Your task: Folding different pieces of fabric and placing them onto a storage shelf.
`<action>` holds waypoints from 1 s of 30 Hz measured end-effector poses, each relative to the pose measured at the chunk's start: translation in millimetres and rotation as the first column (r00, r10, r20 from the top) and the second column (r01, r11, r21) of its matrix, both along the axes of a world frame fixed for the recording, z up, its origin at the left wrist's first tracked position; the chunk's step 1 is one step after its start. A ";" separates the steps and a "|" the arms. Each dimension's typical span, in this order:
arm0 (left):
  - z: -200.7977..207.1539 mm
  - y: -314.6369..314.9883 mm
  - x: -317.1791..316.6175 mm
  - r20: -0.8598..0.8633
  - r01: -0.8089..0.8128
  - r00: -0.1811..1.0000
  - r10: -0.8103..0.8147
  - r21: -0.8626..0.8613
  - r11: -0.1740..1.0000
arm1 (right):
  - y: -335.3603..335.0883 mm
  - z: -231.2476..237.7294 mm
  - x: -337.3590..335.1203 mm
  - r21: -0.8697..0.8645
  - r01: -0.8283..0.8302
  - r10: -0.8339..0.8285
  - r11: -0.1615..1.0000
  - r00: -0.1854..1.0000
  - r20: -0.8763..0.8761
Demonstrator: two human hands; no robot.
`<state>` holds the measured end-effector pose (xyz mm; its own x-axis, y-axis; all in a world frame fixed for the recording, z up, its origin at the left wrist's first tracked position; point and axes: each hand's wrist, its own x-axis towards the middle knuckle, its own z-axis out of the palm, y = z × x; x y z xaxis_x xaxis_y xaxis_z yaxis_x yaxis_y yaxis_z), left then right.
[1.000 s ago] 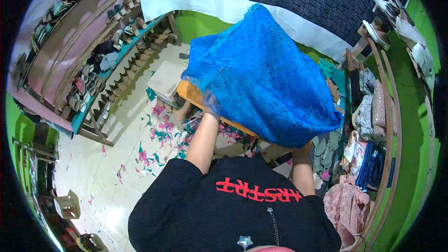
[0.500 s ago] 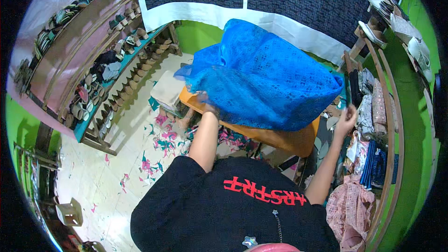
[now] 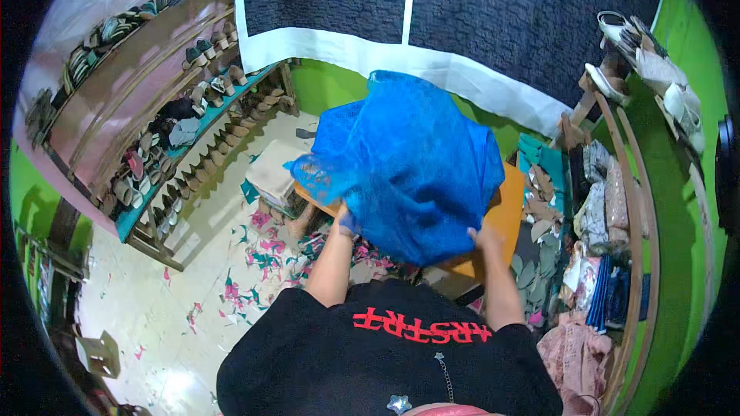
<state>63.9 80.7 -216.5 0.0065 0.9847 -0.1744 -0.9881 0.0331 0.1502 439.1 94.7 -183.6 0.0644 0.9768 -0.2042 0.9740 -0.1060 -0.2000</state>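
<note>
A large piece of blue lace fabric [image 3: 408,162] lies bunched and partly raised over an orange-brown tabletop [image 3: 509,204], covering most of it. My left hand [image 3: 344,219] is closed on the near left part of the fabric, close to the tabletop's edge. Over on the near right, my right hand [image 3: 486,239] grips the fabric's edge, its fingers slightly blurred. Sheer folds of the lace hang at the left, where its openwork pattern shows.
Wooden racks with shoes and wooden shoe lasts [image 3: 220,142] stand at the left. Folded fabrics [image 3: 609,185] and cut pieces [image 3: 539,262] fill the right side. A cream block-like stack [image 3: 275,169] is beside the tabletop. Pink and green scraps [image 3: 262,250] litter the floor.
My right hand has come left from beside the right-hand shelf onto the fabric. The fabric's right end has drawn in toward the middle, uncovering more of the tabletop's right side.
</note>
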 end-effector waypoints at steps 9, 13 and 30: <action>3.5 -26.4 -12.6 0.075 0.131 0.976 -0.206 0.551 0.824 | -90.8 -37.2 -38.4 0.237 0.191 -0.134 0.953 0.962 -0.237; 61.0 -29.8 -8.3 -0.132 -0.129 0.979 0.154 0.180 0.975 | -92.6 -28.3 -68.2 0.065 0.031 -0.003 0.997 0.921 -0.390; 123.0 15.8 183.5 -0.417 0.655 -0.256 0.872 0.590 0.473 | -56.9 185.8 -52.0 0.657 0.028 0.530 0.753 0.566 -0.632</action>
<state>247.4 96.5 -93.6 0.5187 0.4930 0.6985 0.3811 -0.8647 0.3273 387.1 37.8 2.2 -0.1044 0.8494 0.5173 0.3834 0.5143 -0.7671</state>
